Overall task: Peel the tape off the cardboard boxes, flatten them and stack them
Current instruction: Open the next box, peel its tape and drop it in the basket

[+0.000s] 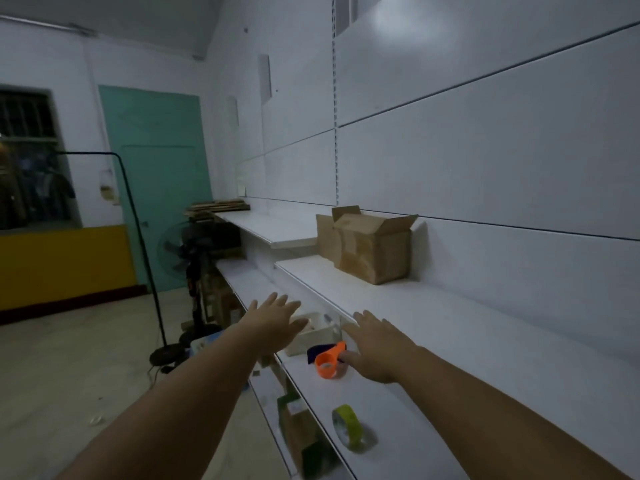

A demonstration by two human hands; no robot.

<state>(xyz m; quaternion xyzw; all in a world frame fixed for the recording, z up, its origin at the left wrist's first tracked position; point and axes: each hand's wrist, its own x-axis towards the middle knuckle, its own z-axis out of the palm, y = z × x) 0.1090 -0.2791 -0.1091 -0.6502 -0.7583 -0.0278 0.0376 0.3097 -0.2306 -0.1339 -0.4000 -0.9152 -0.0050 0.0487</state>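
Both hands reach out, left hand [277, 320] and right hand [375, 344] with fingers released, brown cardboard box [367, 247] far along the white shelf [450, 327].

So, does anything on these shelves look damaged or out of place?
The cardboard box on the shelf has its top flaps standing open, and its front faces show blotchy, discoloured patches, as if scuffed or stained. Small scraps lie on the floor. Nothing else stands out.

Bare storeroom, white wall shelves [398, 299], cardboard boxes [370, 247]
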